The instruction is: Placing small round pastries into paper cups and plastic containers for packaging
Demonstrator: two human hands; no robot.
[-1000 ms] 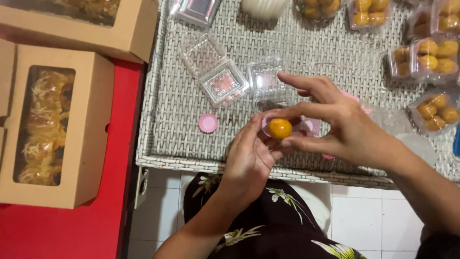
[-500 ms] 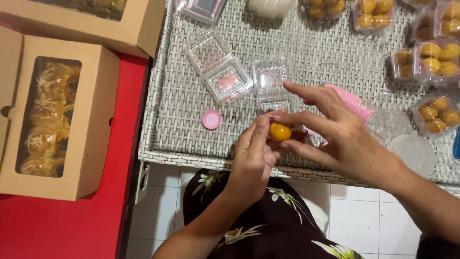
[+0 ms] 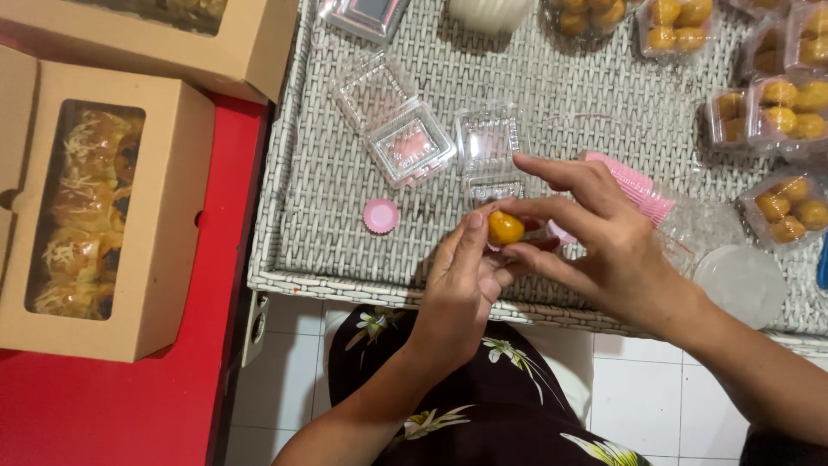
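Note:
A small round golden pastry (image 3: 505,228) is pinched between the fingertips of both hands above the front edge of a white woven tray (image 3: 328,181). My left hand (image 3: 457,289) comes up from below and cups it. My right hand (image 3: 604,246) reaches in from the right and its thumb and forefinger touch the pastry. A bit of pink paper cup shows under the pastry. A stack of pink paper cups (image 3: 638,185) lies just behind my right hand. An open clear plastic box (image 3: 492,147) sits right behind the pastry.
A loose pink paper cup (image 3: 380,216) lies left of my hands. Another open clear box (image 3: 401,142) is on the tray. Filled clear boxes of golden pastries (image 3: 789,108) stand at the right and back. Two brown windowed cardboard boxes (image 3: 164,224) rest on a red surface at left.
The view has shifted slightly. Both hands stay on the pastry, with the fingers turning and adjusting around it; it remains above the tray's front edge.

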